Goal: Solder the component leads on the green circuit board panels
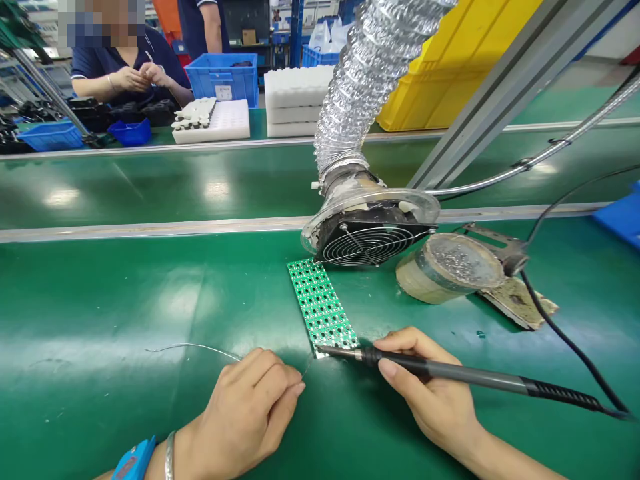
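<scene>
My right hand (435, 393) is closed around a black soldering iron (465, 377), whose dark tip lies over the near end of a green circuit board panel (320, 300). Rows of small black parts or holes cover the panel, which lies flat on the green mat. Pinched in my left hand (250, 407) is a thin solder wire (200, 345); its tail trails to the left across the mat, and its short front end points at the iron's tip. Whether the wire touches the tip I cannot tell.
Beyond the panel hangs a fume extractor fan (370, 243) on a silver duct (350, 87). A round tin (420, 277) of grey bits and a worn sponge (520, 303) stand at the right. A co-worker (130, 73) sits across the line near a blue crate (220, 77).
</scene>
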A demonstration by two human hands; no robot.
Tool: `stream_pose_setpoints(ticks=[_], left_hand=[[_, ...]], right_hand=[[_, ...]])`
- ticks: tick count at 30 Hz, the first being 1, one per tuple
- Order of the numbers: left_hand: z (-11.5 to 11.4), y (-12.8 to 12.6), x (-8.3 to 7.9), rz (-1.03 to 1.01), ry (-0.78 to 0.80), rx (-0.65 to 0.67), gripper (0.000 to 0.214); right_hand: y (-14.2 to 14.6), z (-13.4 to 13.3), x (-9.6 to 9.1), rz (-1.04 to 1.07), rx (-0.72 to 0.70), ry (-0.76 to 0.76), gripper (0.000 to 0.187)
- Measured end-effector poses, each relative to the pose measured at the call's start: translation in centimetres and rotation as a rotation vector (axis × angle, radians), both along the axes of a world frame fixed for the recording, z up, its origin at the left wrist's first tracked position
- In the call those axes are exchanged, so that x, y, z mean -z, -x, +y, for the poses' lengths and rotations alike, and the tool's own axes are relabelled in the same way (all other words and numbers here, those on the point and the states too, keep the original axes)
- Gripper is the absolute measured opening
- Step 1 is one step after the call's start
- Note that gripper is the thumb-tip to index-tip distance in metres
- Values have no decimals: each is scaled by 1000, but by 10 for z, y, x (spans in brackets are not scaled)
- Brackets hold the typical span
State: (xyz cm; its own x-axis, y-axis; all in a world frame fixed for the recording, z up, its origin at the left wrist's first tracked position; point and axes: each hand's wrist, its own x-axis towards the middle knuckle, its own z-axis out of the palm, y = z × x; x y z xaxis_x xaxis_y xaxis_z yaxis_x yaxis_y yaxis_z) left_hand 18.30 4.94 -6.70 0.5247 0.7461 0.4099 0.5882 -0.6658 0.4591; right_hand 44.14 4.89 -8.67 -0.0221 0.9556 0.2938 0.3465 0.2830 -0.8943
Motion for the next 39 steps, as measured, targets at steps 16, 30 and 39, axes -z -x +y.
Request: stream_pose_setpoints(ticks=[16,30,39], left_hand=[[7,-8,3,5,-19,22,7],[16,-13,6,39,12,52,5],[14,-12,2,30,17,35,6]], right_hand=[[-5,-4,15,364,104,148,13],[-1,1,3,179,99,71,5],[-1,1,3,252,137,100,12]])
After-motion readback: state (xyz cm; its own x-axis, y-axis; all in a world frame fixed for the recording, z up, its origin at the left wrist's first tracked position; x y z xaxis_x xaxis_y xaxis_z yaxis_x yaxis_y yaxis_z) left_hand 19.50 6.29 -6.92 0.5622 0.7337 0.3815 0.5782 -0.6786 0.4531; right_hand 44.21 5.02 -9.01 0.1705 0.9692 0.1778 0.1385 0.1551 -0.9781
